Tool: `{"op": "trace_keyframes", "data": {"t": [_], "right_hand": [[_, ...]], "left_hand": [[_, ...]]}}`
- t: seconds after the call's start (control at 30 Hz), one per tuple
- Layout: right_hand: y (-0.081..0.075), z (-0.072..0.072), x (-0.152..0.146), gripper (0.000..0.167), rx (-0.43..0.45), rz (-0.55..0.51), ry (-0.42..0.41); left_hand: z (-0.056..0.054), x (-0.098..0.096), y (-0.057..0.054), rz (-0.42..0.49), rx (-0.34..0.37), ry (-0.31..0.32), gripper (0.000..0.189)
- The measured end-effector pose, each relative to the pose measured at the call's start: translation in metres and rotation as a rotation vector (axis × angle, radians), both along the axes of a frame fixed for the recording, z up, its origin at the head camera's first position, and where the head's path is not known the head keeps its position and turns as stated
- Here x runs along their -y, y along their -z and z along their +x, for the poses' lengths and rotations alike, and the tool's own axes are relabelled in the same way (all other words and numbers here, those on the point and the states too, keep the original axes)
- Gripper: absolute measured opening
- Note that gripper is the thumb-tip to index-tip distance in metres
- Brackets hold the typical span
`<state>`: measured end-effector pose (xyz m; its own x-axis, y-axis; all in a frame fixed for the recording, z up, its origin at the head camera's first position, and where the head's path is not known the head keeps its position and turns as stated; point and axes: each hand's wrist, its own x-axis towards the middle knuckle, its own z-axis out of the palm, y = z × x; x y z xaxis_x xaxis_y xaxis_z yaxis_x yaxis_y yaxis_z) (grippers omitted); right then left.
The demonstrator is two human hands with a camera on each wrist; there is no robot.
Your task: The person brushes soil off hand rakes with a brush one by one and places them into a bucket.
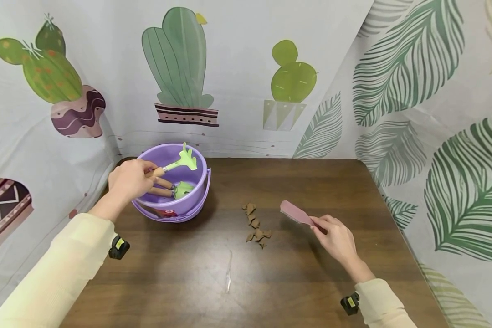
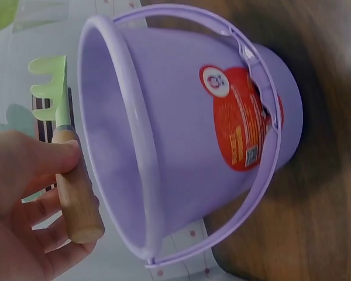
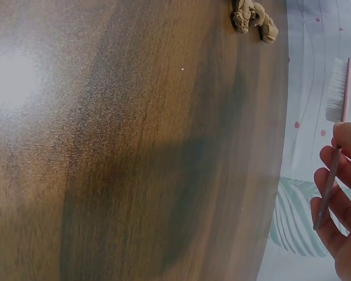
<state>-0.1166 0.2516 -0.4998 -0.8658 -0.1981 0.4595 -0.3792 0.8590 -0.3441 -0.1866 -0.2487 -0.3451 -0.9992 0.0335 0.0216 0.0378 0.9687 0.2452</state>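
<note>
My left hand (image 1: 133, 178) grips a small garden rake (image 2: 79, 193) by its wooden handle, its green tines up, over the mouth of a purple bucket (image 2: 181, 117). Inside the bucket lie two more wooden-handled tools, with a green tool head (image 1: 183, 189) showing; their full shape is hidden. My right hand (image 1: 335, 238) pinches the handle of a pink brush (image 1: 296, 212), held above the table with its pale bristles facing down and left. Left of the brush, brown crumbly clumps (image 1: 255, 223) lie scattered on the tabletop.
The dark wooden table (image 1: 168, 282) ends at a back edge against a hanging cloth (image 1: 238, 82) printed with cacti and leaves. The bucket's handle (image 1: 207, 193) hangs down its near right side. A bright glare streak lies at the table's middle.
</note>
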Motion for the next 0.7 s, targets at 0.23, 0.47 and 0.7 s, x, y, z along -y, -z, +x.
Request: {"op": "trace_keyframes", "data": {"t": [0.23, 0.47, 0.7], "right_hand": [[0.001, 0.001, 0.0, 0.026, -0.005, 0.006, 0.003], [0.002, 0.001, 0.0, 0.026, -0.002, 0.015, -0.004], [0.003, 0.001, 0.0, 0.026, -0.005, 0.015, -0.004]], "left_hand": [[-0.007, 0.006, -0.003, -0.063, 0.01, 0.001, 0.03], [-0.012, 0.011, -0.001, -0.12, 0.07, 0.012, 0.03], [-0.018, 0.011, -0.001, -0.169, 0.105, 0.011, 0.031]]}}
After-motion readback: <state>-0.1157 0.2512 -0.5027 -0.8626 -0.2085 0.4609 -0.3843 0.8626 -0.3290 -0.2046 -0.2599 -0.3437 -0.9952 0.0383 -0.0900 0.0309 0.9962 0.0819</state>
